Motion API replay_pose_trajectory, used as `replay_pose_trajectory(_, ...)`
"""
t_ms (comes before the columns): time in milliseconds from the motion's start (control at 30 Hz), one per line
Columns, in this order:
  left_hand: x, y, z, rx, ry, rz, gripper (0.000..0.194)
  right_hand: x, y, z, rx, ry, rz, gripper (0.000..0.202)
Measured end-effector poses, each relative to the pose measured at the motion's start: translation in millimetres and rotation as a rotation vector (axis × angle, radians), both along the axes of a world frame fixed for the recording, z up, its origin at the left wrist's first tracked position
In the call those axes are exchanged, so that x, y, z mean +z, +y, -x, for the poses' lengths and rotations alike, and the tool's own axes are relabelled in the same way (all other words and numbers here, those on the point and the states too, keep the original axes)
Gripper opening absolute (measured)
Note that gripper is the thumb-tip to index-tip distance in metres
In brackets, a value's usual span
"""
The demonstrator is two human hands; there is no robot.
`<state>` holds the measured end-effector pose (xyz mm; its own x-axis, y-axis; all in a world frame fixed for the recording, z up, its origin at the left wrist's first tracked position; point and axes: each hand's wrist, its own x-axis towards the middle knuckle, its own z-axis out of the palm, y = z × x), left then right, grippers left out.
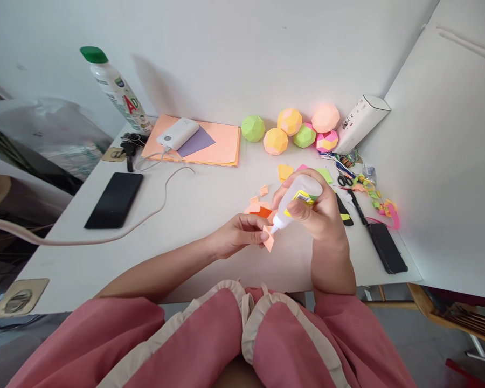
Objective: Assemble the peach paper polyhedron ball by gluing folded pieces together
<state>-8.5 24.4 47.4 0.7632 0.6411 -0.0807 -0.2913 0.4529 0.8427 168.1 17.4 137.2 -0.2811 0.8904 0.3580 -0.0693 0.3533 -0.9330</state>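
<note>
Left hand [236, 237] pinches a small peach paper piece [269, 246], thumb on top, just above the near side of the white bench [202, 199]; right hand [325, 220] is wrapped round a white squeeze bottle [298, 195], tilted, nozzle at the paper. Paper: flat, matte, angular, probably feather-light and easily creased; best taken by an edge. Bottle: smooth, rounded, translucent-looking plastic, likely soft-walled, maybe slippery; grip round the body. Just beyond, a bright orange paper piece [262, 212], flat. Farther back, faceted paper balls [275, 141], likely hollow and crushable; left of them, a stack of smooth peach sheets [224, 141], probably floppy singly.
</note>
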Motion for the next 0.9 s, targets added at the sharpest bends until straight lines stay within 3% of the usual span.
replay_pose_trajectory(167, 5.7, -0.2, 0.6, -0.017, 0.017, -0.002, 0.03, 1.3, -2.2, 0.2, -0.012, -0.015, 0.011, 0.04)
replay_pose_trajectory(333, 2.8, -2.5, -0.5, -0.011, -0.021, -0.002, 0.026, -3.5, 1.8, 2.1, -0.036, 0.004, -0.044, 0.038)
replay_pose_trajectory(533, 3.5, 1.0, 1.4, -0.01, 0.005, 0.014, 0.027, -4.2, 3.1, -0.7, -0.006, 0.002, 0.0, 0.036)
replay_pose_trajectory(700, 5.7, 5.3, 5.9, 0.037, -0.008, -0.02, 0.025, -5.7, 7.2, -0.9, -0.125, 0.063, 0.004, 0.034)
replay_pose_trajectory(900, 4.3, 5.8, 5.3, -0.007, -0.019, -0.049, 0.023, -9.6, 12.0, 0.3, -0.237, 0.085, -0.005, 0.037)
